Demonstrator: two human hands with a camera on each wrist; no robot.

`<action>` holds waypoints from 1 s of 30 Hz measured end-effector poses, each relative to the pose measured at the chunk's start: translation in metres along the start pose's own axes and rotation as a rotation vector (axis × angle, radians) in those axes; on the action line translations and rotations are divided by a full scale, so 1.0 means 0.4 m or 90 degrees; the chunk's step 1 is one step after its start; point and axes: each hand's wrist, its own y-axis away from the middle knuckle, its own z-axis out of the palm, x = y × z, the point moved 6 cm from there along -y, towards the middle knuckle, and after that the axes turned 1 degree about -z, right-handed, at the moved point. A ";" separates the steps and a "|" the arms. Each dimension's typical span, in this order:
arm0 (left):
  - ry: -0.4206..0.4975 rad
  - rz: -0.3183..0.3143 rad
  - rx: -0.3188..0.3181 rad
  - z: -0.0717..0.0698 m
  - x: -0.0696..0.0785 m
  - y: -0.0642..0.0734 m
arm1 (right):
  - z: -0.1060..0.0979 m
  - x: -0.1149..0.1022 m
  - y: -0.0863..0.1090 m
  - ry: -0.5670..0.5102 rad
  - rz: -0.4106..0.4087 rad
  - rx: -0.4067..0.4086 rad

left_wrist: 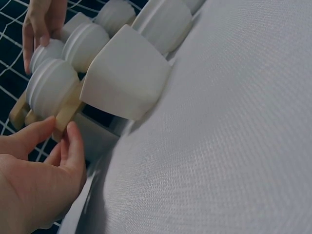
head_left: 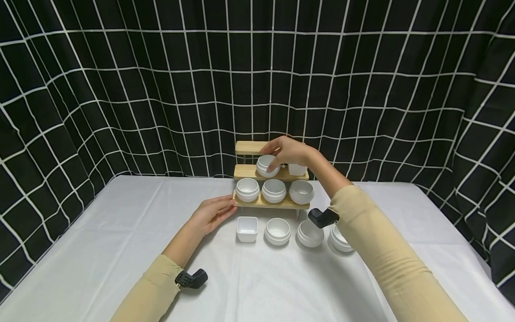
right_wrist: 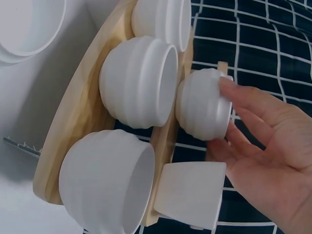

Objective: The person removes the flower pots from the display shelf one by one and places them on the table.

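A three-step wooden rack (head_left: 251,203) stands on the table with small white bowls on its steps. My right hand (head_left: 290,151) reaches over it and grips a ribbed white bowl (head_left: 263,169) by the rim, at the middle step. In the right wrist view the thumb and fingers span that bowl's rim (right_wrist: 204,105). Beside it on the same step is a square white cup (head_left: 297,170). The left end of the lowest step is pinched between thumb and fingers of my left hand (head_left: 211,215), as the left wrist view shows on the board (left_wrist: 68,114).
Three round bowls (head_left: 274,191) line the lowest step. On the white cloth (head_left: 201,250) in front stand a square cup (head_left: 246,229) and three round bowls (head_left: 277,231), the rightmost partly behind the right sleeve. A black gridded curtain (head_left: 181,89) hangs behind the rack.
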 end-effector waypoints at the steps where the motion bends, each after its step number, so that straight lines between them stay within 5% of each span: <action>1: 0.001 0.000 -0.001 0.000 0.000 0.000 | 0.001 -0.002 -0.001 0.002 0.001 -0.004; 30: -0.010 0.003 0.001 -0.001 -0.001 -0.004 | 0.014 -0.011 -0.023 0.012 0.017 -0.049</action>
